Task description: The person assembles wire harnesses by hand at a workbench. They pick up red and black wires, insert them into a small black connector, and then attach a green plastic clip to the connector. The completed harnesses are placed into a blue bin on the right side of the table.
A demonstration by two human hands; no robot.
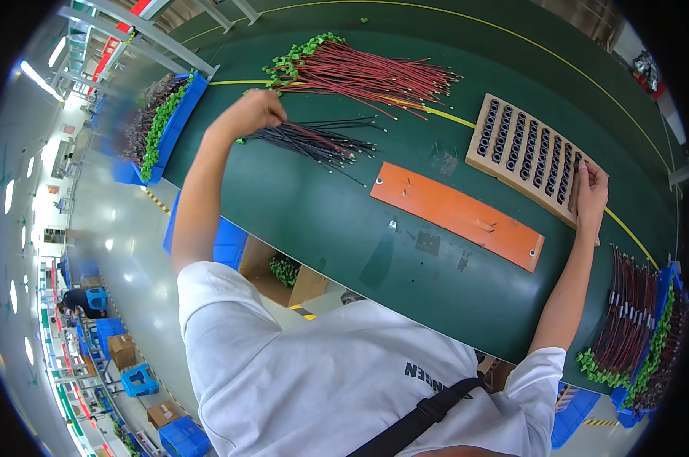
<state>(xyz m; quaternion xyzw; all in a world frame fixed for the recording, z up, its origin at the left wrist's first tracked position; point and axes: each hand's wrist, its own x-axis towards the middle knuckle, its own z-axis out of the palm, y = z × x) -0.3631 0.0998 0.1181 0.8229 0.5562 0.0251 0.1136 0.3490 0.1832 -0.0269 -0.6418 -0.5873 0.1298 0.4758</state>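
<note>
In the head view, pinching, to all appearances, a red wire [314,135] with closed fingers of the left hand [257,111], just by the dark wires [306,146] toward the left edge of the table [306,213]. Resting the right hand [593,190] on the right end of the tray [488,161], toward the table's right edge, with fingers bent over the last row of black sleeves [516,141]; impossible to tell whether gripping a sleeve or only steadying the tray. Likeliest trouble from here: a snag or tangle, because of loose, crossing wires beside the left hand; also a shifted or tipped tray, from pressing or pulling at just one end. Toward the far edge, a red pile [375,72], close beyond the left hand and easy to brush. In the way between dark wires and tray, nearer the near edge, an orange board [459,217]. Along the left edge, a left bin [181,126]; by the right edge, a right bin [668,276] beside banded wires [632,297]. Below the near edge, a carton [309,286].
</note>
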